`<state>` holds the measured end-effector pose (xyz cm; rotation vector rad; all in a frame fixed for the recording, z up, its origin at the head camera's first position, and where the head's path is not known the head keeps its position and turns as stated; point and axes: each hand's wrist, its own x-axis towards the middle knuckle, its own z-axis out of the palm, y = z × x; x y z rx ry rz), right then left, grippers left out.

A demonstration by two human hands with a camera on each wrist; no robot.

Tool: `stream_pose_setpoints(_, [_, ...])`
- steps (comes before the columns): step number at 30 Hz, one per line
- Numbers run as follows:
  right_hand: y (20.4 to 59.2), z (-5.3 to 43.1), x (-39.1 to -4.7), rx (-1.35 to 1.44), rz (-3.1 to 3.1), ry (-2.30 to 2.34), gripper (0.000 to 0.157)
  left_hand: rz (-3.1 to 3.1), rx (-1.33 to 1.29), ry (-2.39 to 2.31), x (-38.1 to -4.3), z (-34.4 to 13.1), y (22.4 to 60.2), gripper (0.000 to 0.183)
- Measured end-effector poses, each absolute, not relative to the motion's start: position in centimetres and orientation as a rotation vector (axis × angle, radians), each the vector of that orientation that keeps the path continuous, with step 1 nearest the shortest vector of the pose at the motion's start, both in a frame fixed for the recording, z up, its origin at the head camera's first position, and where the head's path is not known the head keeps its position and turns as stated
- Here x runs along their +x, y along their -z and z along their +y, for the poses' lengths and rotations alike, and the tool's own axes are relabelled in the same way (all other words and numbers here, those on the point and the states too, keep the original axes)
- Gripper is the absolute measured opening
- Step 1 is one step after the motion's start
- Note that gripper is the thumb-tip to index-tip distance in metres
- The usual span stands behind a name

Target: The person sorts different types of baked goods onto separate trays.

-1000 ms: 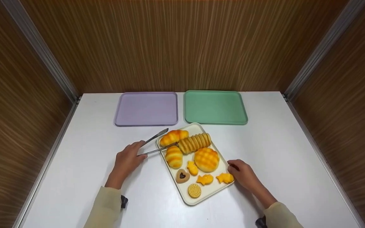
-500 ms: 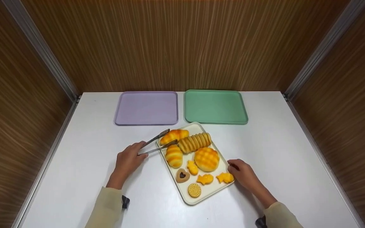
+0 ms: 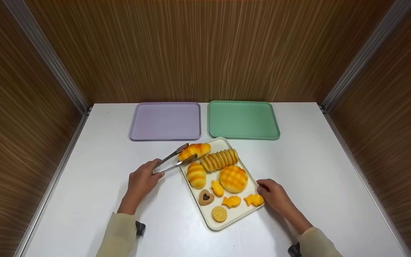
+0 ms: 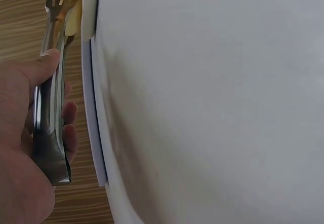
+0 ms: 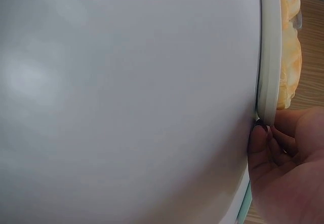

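My left hand (image 3: 143, 182) grips a pair of metal tongs (image 4: 49, 145), thumb on one arm and fingers curled round the other. The tongs' slotted tips straddle a croissant (image 3: 198, 150) at the far left corner of a cream tray (image 3: 222, 141). With thumb and fingers my right hand (image 3: 276, 195) pinches the tray's right rim (image 5: 270, 57). Beside the croissant lie a ridged long bread (image 3: 220, 160) and a striped roll (image 3: 196, 175). A round checked bun (image 3: 233, 178) sits mid-tray.
Several small baked shapes fill the tray's near end: fish-shaped pieces (image 3: 231, 201), a heart cookie (image 3: 206, 197) and a round biscuit (image 3: 219, 214). A purple tray (image 3: 166, 121) and a green tray (image 3: 243, 119) lie behind. Wood-grain panels (image 3: 205, 53) enclose the white table (image 3: 316, 160).
The tongs' tips have come round the croissant, which has shifted slightly left and away from me. My right hand and the cream tray have stayed in place.
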<state>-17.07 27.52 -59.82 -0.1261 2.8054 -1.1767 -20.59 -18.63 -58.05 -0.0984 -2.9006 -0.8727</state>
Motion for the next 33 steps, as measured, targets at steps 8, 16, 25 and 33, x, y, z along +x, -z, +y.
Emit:
stream_pose_setpoints(8, [59.7,27.5,-17.1,-0.122,2.795,1.185,0.028,-2.890,-0.045,0.972,-21.3,-18.4,57.7,0.047])
stream_pose_setpoints(16, [59.8,27.5,-17.1,-0.124,2.804,1.190,0.029,-2.842,-0.010,1.069,-23.2,-18.4,57.2,0.045])
stream_pose_setpoints(25, [59.7,27.3,-17.2,-0.143,2.800,1.195,0.029,-2.852,0.122,1.041,-26.0,-19.6,57.0,0.051])
stream_pose_setpoints(33, [59.8,27.5,-17.2,-0.118,2.787,1.194,0.030,-2.825,0.137,1.009,-28.5,-19.2,58.3,0.050])
